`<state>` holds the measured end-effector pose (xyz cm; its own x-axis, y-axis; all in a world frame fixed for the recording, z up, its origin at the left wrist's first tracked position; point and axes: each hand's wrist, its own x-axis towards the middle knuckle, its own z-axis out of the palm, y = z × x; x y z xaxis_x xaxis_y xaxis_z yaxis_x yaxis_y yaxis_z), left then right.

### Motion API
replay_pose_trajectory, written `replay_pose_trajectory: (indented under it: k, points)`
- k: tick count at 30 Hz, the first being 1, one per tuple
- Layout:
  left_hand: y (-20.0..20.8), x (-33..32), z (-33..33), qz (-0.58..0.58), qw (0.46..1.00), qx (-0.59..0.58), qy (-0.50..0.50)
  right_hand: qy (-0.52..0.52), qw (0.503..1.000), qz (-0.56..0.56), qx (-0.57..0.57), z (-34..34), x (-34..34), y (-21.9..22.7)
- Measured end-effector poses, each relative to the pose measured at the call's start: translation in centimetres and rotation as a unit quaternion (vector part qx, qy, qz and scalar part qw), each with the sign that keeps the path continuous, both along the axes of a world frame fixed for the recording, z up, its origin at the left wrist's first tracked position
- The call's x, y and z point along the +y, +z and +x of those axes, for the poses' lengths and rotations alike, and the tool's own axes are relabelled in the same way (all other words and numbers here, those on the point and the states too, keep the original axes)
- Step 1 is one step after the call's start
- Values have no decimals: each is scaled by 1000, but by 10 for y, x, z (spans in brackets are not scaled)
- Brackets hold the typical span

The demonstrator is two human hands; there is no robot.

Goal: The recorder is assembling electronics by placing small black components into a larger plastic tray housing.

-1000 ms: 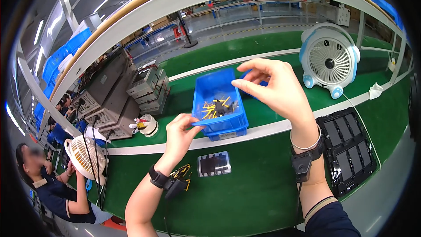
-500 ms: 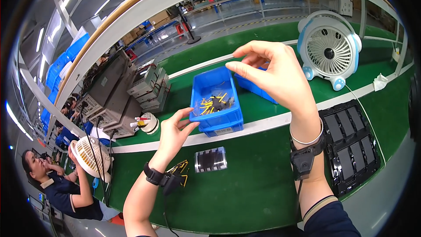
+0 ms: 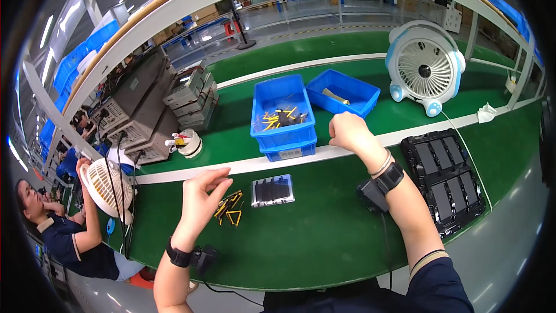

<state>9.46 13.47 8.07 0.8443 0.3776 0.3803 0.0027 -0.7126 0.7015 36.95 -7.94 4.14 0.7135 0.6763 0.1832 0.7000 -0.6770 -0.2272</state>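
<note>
My left hand hovers over the green table, thumb and fingertips close together but slightly apart, with nothing visible between them. Just right of it lies a loose pile of yellow-and-black strips. A clear flat tray with dark strips in it lies beside the pile. My right hand is closed, fingers curled down in front of the right blue bin; what they hold, if anything, is hidden. The stacked blue bins in the middle hold more yellow strips and dark pieces.
A black tray of dark flat parts lies at the right, a white-and-blue fan behind it. At the left stand grey equipment boxes, a round pen holder and another fan. A person sits at far left.
My right hand has dropped and moved back from above the bins, its fingers now curled. My left hand has left the middle bin's edge, moving left and down, fingertips closer together.
</note>
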Motion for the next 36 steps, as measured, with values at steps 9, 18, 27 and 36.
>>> replay_pose_trajectory:
  k: [9,18,27,36]
  points:
    - [-45,26,-28,-206,969,-124,53,33,993,44,-109,5,8,-67]
    - [-69,47,-33,-213,959,-158,103,19,994,82,-66,0,-2,-57]
    - [-65,47,-32,-182,975,-96,80,8,982,186,36,6,10,-50]
    - [-65,43,-49,-217,966,-67,122,-93,993,33,63,-29,18,-22]
